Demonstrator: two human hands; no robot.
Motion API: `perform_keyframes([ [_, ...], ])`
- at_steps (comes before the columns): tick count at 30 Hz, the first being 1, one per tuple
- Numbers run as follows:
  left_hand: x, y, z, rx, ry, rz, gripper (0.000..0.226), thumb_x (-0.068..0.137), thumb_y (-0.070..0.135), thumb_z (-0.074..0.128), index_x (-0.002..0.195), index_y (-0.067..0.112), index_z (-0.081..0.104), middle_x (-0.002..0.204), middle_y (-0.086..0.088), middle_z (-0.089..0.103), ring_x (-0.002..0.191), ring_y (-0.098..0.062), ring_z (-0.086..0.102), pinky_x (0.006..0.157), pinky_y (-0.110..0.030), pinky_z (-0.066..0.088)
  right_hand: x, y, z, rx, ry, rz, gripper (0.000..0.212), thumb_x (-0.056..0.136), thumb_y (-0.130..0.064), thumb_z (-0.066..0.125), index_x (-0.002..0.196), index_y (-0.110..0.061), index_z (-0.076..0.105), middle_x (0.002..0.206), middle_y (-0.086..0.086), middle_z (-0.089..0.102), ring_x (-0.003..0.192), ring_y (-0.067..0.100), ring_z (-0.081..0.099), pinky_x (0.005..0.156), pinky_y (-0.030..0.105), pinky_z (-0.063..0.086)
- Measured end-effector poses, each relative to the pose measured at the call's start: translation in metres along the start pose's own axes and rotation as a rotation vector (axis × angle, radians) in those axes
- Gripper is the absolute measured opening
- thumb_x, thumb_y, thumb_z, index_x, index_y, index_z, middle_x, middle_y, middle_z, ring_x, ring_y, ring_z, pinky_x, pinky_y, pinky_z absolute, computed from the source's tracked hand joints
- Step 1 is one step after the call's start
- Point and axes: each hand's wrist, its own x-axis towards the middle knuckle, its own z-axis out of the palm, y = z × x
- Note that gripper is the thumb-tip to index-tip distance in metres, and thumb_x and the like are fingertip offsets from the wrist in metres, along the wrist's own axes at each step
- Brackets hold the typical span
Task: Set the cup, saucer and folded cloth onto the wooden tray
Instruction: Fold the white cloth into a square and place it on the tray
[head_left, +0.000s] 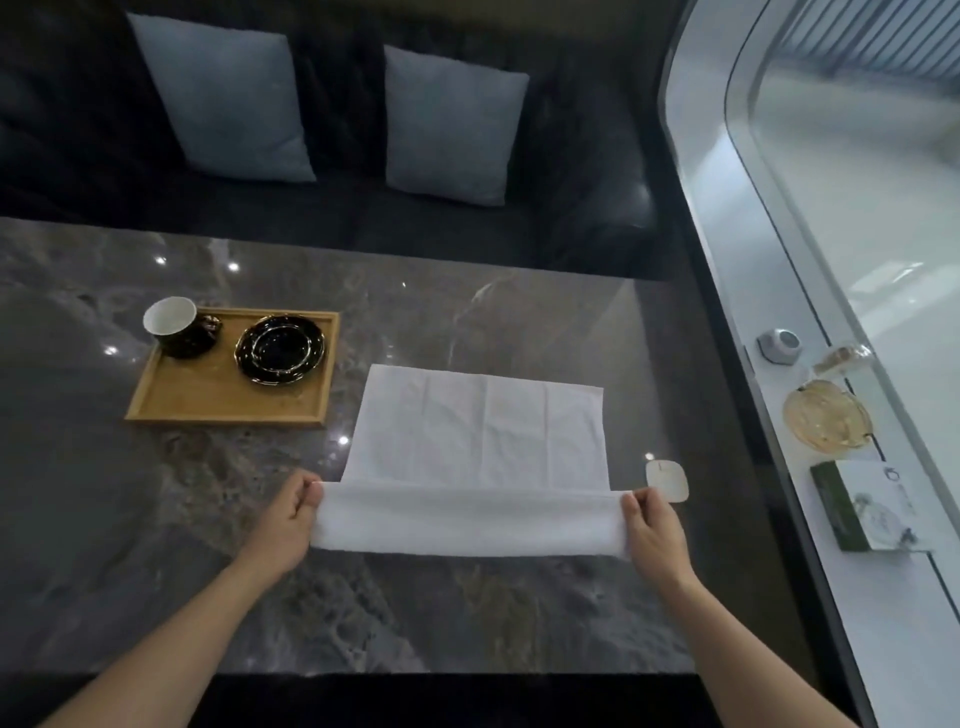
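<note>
**Folding the white cloth beside the loaded tray**

Pinching the near corners of the white cloth (475, 431), the left hand (288, 519) and right hand (655, 530) hold its near edge turned over in a band, while the rest lies flat on the marble table (519, 322). To the left, apart from the cloth, the wooden tray (208, 400) carries the black cup (176, 327) and black saucer (280, 349), side by side.

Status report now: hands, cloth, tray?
Left hand and right hand each pinch a near corner of the white cloth, mid-fold on table. Cup, saucer on wooden tray. Nothing blocking.
</note>
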Motion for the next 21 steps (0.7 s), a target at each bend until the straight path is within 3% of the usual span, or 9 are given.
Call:
perform_keyframes([
  [6, -0.003, -0.003, 0.009, 0.057, 0.002, -0.055, 0.024, 0.107, 0.036, 0.04, 0.087, 0.03, 0.05, 0.074, -0.003, 0.059, 0.067, -0.021, 0.056, 0.059, -0.036, 0.038, 0.003, 0.006, 0.003, -0.022, -0.014, 0.028, 0.023, 0.104, -0.027, 0.05, 0.082, -0.02, 0.052, 0.079, 0.002, 0.062, 0.07, 0.016, 0.055, 0.059, 0.032, 0.041],
  [11, 0.029, 0.011, 0.011, -0.005, 0.025, -0.051, 0.025, 0.108, 0.034, 0.04, 0.087, 0.027, 0.051, 0.081, -0.004, 0.063, 0.071, -0.022, 0.059, 0.061, -0.036, 0.042, 0.034, -0.011, 0.009, 0.004, 0.001, 0.019, 0.024, 0.104, -0.023, 0.051, 0.082, -0.011, 0.052, 0.077, 0.002, 0.057, 0.067, 0.013, 0.048, 0.058, 0.031, 0.037],
  [21, 0.101, 0.024, 0.014, -0.056, 0.086, -0.141, 0.02, 0.104, 0.031, 0.052, 0.088, 0.023, 0.061, 0.089, -0.001, 0.067, 0.082, -0.022, 0.062, 0.062, -0.032, 0.044, 0.106, -0.032, 0.032, -0.028, 0.018, 0.083, 0.024, 0.102, -0.025, 0.051, 0.083, -0.01, 0.052, 0.074, 0.001, 0.054, 0.064, 0.014, 0.045, 0.055, 0.031, 0.036],
])
